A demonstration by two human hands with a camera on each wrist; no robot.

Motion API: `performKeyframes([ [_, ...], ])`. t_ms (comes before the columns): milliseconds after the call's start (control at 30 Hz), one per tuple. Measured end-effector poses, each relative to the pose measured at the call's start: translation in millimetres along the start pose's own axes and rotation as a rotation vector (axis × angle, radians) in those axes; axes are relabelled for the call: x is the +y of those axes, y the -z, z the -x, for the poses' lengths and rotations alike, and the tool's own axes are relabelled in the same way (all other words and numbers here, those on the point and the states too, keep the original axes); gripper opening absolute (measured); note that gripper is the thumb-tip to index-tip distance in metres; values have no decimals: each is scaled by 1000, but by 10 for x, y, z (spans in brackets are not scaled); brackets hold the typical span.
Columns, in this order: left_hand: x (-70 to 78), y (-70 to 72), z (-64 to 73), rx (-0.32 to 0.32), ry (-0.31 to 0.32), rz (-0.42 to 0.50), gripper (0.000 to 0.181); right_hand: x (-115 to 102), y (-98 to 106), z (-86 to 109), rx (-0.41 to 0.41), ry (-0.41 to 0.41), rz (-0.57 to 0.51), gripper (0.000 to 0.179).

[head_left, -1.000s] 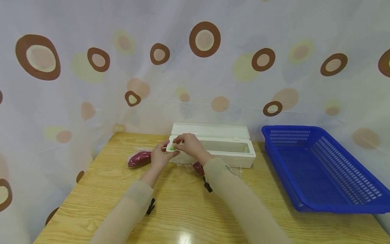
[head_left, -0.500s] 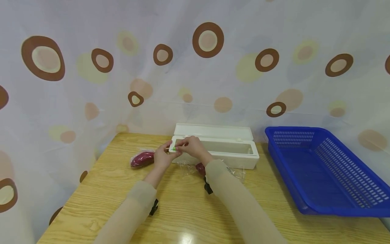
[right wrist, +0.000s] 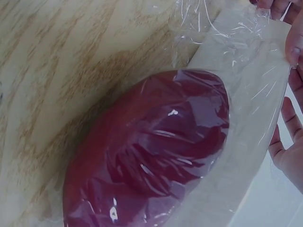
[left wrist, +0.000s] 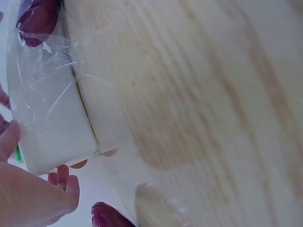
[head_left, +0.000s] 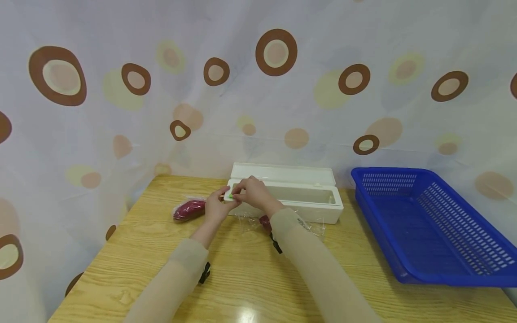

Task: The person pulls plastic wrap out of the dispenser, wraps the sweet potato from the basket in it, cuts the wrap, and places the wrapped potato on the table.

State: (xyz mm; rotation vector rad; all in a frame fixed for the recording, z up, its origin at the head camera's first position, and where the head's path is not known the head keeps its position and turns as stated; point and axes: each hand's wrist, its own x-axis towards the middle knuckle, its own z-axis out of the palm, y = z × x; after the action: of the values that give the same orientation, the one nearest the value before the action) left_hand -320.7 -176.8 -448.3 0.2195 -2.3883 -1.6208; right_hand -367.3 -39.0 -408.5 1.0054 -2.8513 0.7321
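A long white box (head_left: 323,213), apparently a cling film dispenser, stands with its lid (head_left: 282,172) raised against the back. My left hand (head_left: 216,209) grips its left end, thumb over the near top edge and fingers around the end. A small green piece (head_left: 230,196) sits at that corner. The thumb and fingertips of my right hand (head_left: 255,193) pinch at it, partly covering it. In front of the box lies an oblong purple-red thing (right wrist: 156,142), like a sweet potato, under loose clear film (right wrist: 227,28). My right sleeve hides part of it in the head view.
Another purple-red oblong (head_left: 188,210), wrapped in clear film, lies left of the box beside my left hand. A large blue plastic basket (head_left: 387,242) stands at the right. The wooden table (head_left: 242,278) ends at a patterned cloth (head_left: 282,112) behind and at the left.
Both hands stay at the box's left end. The right fingertips shift slightly around the green piece and rise a little. The whole head view has moved slightly.
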Motion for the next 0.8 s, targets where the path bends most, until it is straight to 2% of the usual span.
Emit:
performKeyframes([
  [267,37,-39,-15,-12,36,15,59,51,41,23,-6,-21,9,13],
  [433,37,-34,-32,3,45,-1,61,90,69,54,4,-24,27,13],
  [800,86,-57,-1,-1,74,57,63,112,79,109,14,-55,56,15],
])
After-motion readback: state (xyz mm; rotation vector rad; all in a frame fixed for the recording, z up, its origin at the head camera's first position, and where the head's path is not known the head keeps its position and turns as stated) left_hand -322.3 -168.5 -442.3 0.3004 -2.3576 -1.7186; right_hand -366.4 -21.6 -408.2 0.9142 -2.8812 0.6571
